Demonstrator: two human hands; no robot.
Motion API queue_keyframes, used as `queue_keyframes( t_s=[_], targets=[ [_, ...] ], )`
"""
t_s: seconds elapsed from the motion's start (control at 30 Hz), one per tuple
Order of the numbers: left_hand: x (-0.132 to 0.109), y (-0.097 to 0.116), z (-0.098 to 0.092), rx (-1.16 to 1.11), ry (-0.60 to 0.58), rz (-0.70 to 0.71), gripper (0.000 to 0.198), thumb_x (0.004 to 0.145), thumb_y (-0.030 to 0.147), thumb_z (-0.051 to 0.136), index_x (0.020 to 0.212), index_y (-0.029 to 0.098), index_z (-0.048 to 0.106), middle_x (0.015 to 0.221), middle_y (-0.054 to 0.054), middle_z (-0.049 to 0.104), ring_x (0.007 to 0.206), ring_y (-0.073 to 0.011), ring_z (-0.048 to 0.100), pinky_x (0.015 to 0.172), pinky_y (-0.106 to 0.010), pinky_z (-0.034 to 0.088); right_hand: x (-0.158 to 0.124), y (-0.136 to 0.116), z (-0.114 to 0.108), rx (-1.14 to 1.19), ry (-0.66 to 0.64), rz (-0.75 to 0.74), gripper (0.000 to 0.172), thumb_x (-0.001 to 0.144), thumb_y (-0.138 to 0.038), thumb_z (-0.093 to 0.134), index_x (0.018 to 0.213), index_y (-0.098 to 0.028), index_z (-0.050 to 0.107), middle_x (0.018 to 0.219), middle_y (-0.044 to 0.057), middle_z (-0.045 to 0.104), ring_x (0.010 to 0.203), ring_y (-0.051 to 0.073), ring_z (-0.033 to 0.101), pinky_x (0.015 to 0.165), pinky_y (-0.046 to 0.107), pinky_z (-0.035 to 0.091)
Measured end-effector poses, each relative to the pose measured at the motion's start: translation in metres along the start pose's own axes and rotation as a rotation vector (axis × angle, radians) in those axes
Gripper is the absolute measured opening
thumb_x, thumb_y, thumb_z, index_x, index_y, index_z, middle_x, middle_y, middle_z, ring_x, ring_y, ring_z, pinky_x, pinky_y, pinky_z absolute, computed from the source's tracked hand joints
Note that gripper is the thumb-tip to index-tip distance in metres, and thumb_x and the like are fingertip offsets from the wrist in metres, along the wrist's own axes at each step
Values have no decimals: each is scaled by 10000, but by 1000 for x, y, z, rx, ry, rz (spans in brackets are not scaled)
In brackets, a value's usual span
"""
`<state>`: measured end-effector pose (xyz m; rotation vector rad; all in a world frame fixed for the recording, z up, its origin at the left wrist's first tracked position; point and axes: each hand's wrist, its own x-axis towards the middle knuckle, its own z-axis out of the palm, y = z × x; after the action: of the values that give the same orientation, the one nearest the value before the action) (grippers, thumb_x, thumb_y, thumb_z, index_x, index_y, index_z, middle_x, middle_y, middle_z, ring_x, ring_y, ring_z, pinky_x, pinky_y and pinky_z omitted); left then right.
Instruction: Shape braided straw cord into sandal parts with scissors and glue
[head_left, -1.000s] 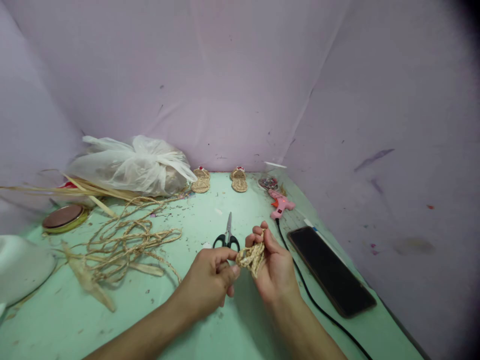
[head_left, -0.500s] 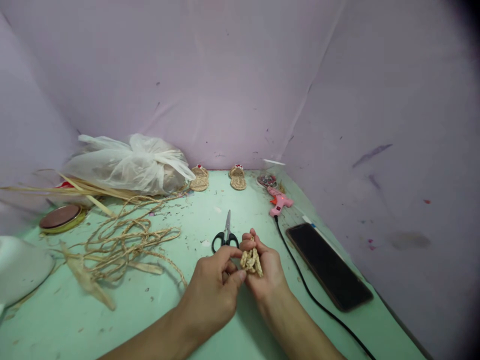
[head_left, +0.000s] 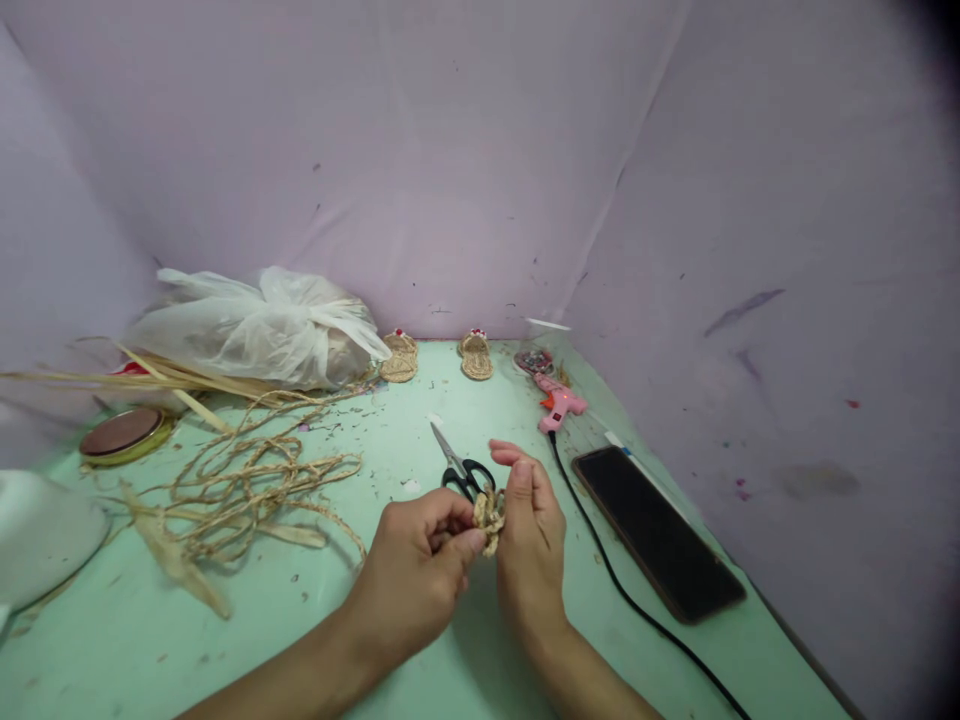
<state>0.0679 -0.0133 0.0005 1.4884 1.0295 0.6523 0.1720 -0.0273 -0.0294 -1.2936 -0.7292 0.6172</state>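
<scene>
A small woven straw piece (head_left: pixel 489 515) sits between my two hands, low over the green table (head_left: pixel 375 620). My left hand (head_left: pixel 416 570) is closed, pinching the piece from the left with thumb and fingers. My right hand (head_left: pixel 529 535) has turned its back to the camera, fingers curled round the piece from the right. Black-handled scissors (head_left: pixel 463 470) lie on the table just beyond my fingers, touching or nearly touching them.
A tangle of braided straw rope (head_left: pixel 247 480) lies to the left, a white plastic bag (head_left: pixel 255 325) behind it. Two tiny straw sandals (head_left: pixel 439 357) stand at the back wall. A pink glue gun (head_left: pixel 559 403), its black cord (head_left: pixel 630 600) and a dark phone (head_left: pixel 656 530) lie on the right.
My right hand rotated from palm-up to back-up around the straw piece. The scissors swung, their blades now pointing to the upper left, and the handles shifted right.
</scene>
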Motion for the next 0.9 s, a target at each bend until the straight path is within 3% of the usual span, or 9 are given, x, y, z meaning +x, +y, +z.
queue_keyframes(
  t_s=[0.1, 0.17, 0.23, 0.33, 0.43, 0.57, 0.7, 0.9],
  targets=[
    [4, 11, -10, -114, 47, -30, 124, 659, 266, 571, 630, 155, 524, 475, 48, 491, 390, -77, 450, 398, -195, 336, -1, -6, -5, -38, -296, -148, 374, 906, -412, 316, 933, -216, 634, 959, 41, 650, 993, 204, 548, 910, 364, 351],
    [7, 16, -20, -182, 59, -45, 157, 637, 286, 603, 628, 151, 521, 465, 47, 500, 374, -74, 442, 377, -191, 326, -2, -8, -7, -47, -509, -218, 375, 898, -416, 342, 1108, -223, 585, 1093, 52, 623, 1044, 214, 533, 934, 374, 342],
    [9, 19, -27, -243, 44, -54, 188, 626, 306, 628, 641, 147, 529, 458, 44, 507, 377, -73, 438, 369, -185, 315, -3, -6, -7, -67, -613, -212, 407, 883, -380, 412, 1260, -236, 467, 1220, 53, 559, 1102, 209, 503, 944, 356, 340],
    [11, 20, -30, -255, -3, -60, 199, 633, 313, 627, 646, 127, 555, 459, 28, 515, 408, -73, 448, 401, -187, 331, -4, -1, -5, -110, -585, -137, 386, 893, -320, 421, 1270, -237, 436, 1148, 49, 595, 986, 176, 557, 864, 312, 395],
    [12, 19, -25, -251, -18, -55, 173, 627, 263, 617, 708, 116, 579, 500, 23, 536, 470, -83, 481, 486, -207, 391, -3, 4, -2, -87, -461, -111, 262, 901, -344, 395, 1092, -220, 526, 929, 23, 624, 784, 144, 572, 701, 260, 437],
    [13, 15, -19, -213, 110, -38, 141, 591, 190, 606, 717, 146, 558, 532, 40, 541, 500, -93, 494, 502, -210, 384, -2, 4, 0, 13, -358, -47, 227, 900, -391, 386, 1013, -232, 502, 831, -9, 580, 634, 105, 512, 559, 216, 419],
    [13, 12, -20, -75, 189, -11, 73, 604, 204, 582, 588, 134, 572, 509, 25, 530, 497, -83, 448, 497, -207, 342, -2, 3, -1, 55, -347, -24, 249, 891, -429, 398, 1014, -234, 491, 873, 2, 577, 631, 102, 487, 589, 234, 428],
    [12, 12, -16, -319, 59, -248, 120, 573, 235, 581, 534, 141, 517, 426, 24, 527, 410, -70, 430, 449, -199, 334, -8, 5, 1, 118, -348, -10, 237, 892, -430, 410, 1008, -243, 498, 895, -1, 555, 758, 115, 518, 724, 269, 428]
  ],
)
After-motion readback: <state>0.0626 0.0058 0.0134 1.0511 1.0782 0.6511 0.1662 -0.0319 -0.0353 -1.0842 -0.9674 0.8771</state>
